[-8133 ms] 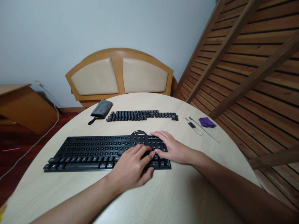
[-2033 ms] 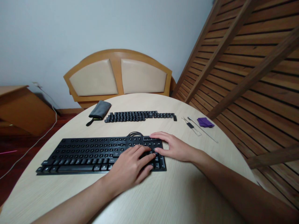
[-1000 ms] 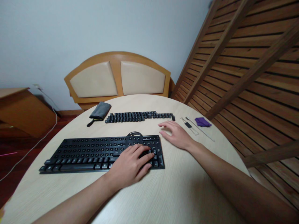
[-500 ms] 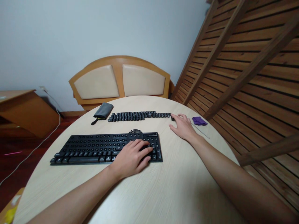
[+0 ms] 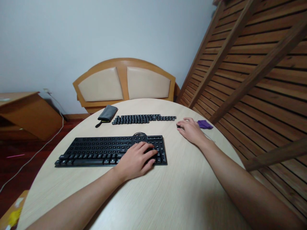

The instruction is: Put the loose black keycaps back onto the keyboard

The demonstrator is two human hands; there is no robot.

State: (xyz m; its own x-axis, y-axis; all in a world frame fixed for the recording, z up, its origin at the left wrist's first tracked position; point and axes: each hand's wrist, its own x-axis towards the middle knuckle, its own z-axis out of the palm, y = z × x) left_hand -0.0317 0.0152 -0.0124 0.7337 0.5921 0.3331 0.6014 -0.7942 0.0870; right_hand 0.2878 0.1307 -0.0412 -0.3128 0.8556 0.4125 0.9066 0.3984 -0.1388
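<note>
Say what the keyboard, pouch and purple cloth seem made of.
Keyboard: likely hard plastic, satin black, from its crisp edges and faint sheen. Pouch: perhaps fabric, dull grey, from its soft edges; weave unclear. Purple cloth: apparently fabric, matte, from its crumpled folds.

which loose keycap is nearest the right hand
It's the single dark keycap pinched by the right hand, apart from the other loose keycaps, which lie grouped in rows.

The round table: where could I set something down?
Widest: the table between the forearms, nearer than the keyboard. A bare strip separates keyboard and loose keycaps, left of the cable. Crowded: around the right hand, near a dark keycap and purple cloth.
</note>
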